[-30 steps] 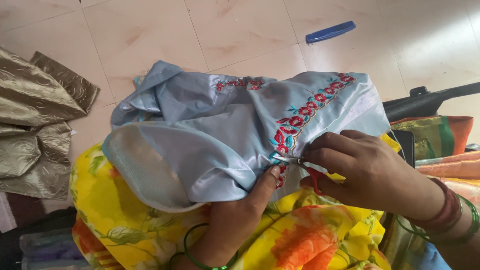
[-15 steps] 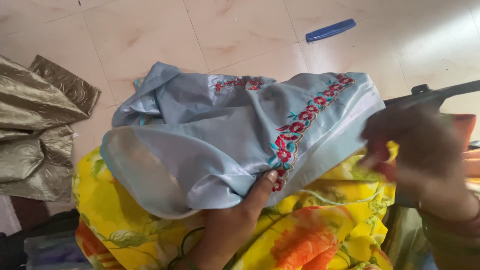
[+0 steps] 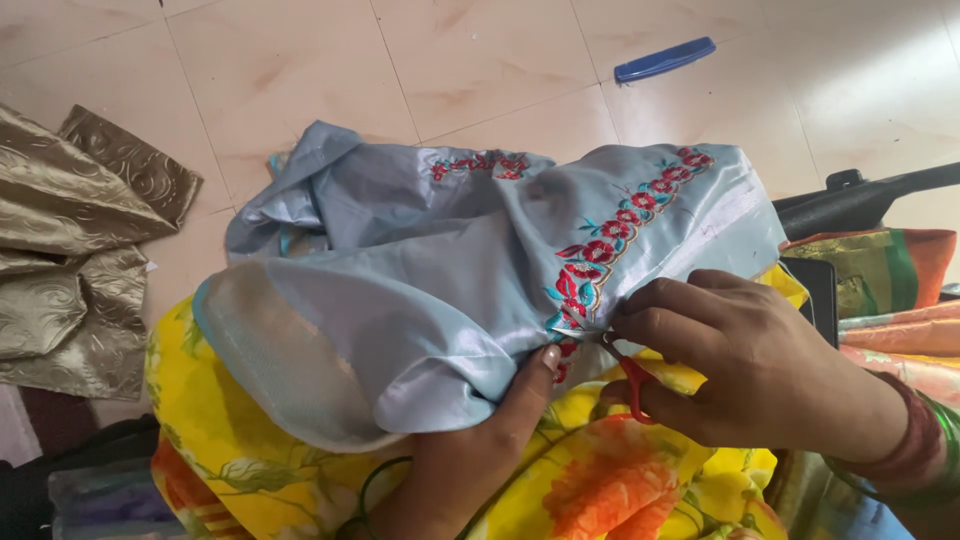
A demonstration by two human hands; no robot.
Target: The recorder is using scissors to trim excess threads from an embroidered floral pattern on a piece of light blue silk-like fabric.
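At the far left, crumpled olive-gold embossed fabric (image 3: 70,260) lies on the pale tiled floor (image 3: 300,70). Across the middle, a glossy pale-blue satin garment (image 3: 420,290) is bunched over the person's lap, which is draped in bright yellow floral cloth (image 3: 250,450) with orange blooms. A band of red and teal flower embroidery (image 3: 610,245) runs diagonally along the garment's edge. The left hand (image 3: 470,450) comes up from below, its grip closed on a fold of the satin, thumb pressed just beside the lower end of the embroidery. To the right, the right hand (image 3: 740,365) is closed around small red-handled snips (image 3: 630,380), the tip touching the fabric edge at the embroidery; the blades are hidden by the fingers. The work in hand looks like trimming threads at the embroidered border, which calls for keeping the slippery cloth taut and the tip clear of the stitching. A slim blue object (image 3: 665,60) lies on the floor beyond, and striped orange and green fabric (image 3: 880,270) and a black machine part (image 3: 860,195) sit at the far right.
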